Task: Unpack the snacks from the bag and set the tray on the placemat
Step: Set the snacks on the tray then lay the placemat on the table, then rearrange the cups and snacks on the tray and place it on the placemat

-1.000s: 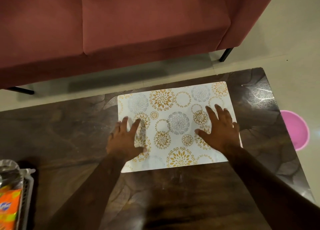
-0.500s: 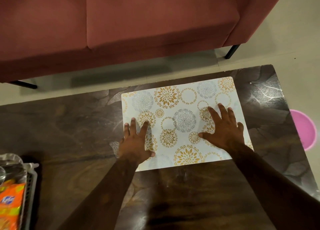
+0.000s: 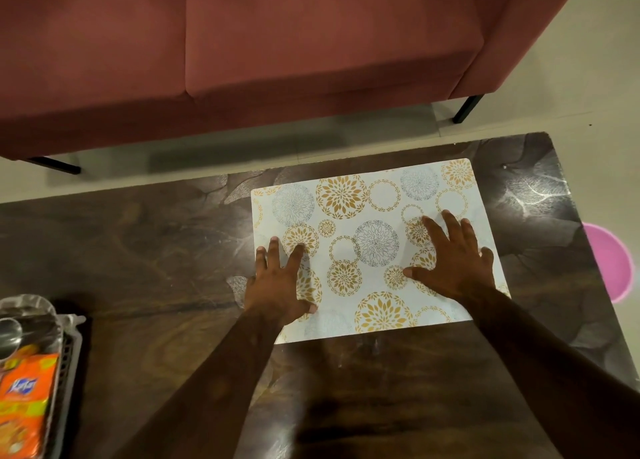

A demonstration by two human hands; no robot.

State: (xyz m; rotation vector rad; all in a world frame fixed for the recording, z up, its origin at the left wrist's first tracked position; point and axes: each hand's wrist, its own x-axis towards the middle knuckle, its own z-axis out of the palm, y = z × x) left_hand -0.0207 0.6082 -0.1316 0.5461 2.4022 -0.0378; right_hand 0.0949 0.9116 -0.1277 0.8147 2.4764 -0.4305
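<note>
Both hands, left hand (image 3: 277,282) and right hand (image 3: 453,264), flat with fingers (image 3: 434,232) spread, grasping nothing, on white floral-patterned rectangular placemat (image 3: 374,195); orange snack packet (image 3: 26,403), lettering unreadable, far left on dark desk (image 3: 156,251).

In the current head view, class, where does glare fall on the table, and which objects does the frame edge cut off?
Head view: glare whitens the table at its far right corner; the left edge crops the tray and orange snack packet; the right edge clips the pink bucket.
</note>
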